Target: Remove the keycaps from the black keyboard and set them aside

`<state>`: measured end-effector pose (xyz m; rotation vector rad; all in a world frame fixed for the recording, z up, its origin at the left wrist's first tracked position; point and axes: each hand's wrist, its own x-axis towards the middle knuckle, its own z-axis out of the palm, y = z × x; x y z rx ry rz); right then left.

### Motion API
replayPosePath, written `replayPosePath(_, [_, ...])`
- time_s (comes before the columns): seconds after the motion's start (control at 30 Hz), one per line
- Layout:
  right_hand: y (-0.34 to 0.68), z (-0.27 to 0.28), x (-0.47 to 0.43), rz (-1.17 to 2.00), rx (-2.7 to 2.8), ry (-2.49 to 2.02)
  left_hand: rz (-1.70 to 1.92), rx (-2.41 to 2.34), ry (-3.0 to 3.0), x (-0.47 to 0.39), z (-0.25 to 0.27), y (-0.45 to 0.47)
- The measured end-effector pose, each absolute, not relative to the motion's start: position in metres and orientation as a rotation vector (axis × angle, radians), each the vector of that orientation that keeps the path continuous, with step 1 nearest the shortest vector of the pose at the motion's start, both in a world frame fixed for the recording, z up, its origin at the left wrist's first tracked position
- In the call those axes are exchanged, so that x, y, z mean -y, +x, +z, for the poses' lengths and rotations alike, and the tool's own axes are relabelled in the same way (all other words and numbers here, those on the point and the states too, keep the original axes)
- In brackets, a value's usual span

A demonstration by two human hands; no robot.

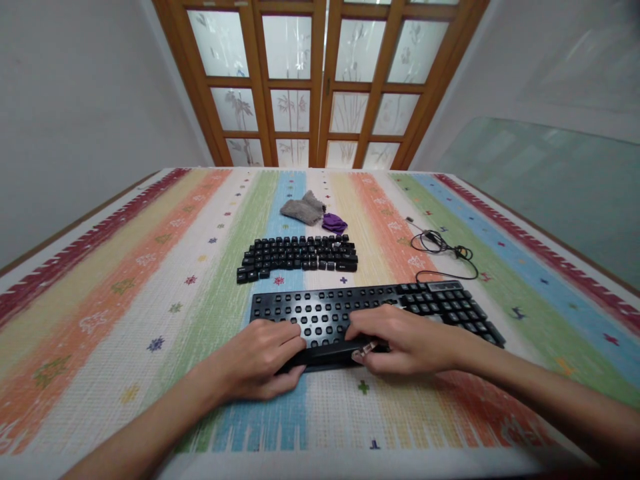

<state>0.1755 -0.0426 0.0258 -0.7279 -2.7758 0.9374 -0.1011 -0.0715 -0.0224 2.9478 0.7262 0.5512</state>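
Observation:
A black keyboard (pixel 320 308) lies in front of me, its left and middle part stripped of keycaps so the switch stems show. My left hand (pixel 270 353) is closed at its front left edge, fingers over a long black bar (pixel 327 352) and thumb at the front. Whether this bar is loose or part of the keyboard, I cannot tell. My right hand (pixel 400 340) is closed over the keyboard at the bar's right end, holding a small shiny object (pixel 369 347) mostly hidden by the fingers. Keycaps (pixel 443 301) remain on the keyboard's right side.
Behind the keyboard, loose black keycaps (pixel 295 253) stand in rows. A grey cloth (pixel 304 209) and a purple cloth (pixel 335 223) lie farther back. A coiled black cable (pixel 440 245) with a plug rests at right. Everything is on a striped tablecloth (pixel 190 320).

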Motion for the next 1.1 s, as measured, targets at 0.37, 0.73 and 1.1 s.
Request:
replayPosePath(0.37, [0.182,0.019,0.046,0.925,2.832,-0.655,0.466,-0.742,2.688,0.071,-0.018,-0.104])
replayPosePath(0.73, [0.183,0.017,0.059,0.835,2.890,-0.546,0.423,-0.712,2.614,0.073,-0.009,-0.108])
replayPosePath(1.1, [0.210,0.040,0.029,0.627,2.580,-0.947,0.532,-0.732,2.713,0.071,-0.014,-0.107])
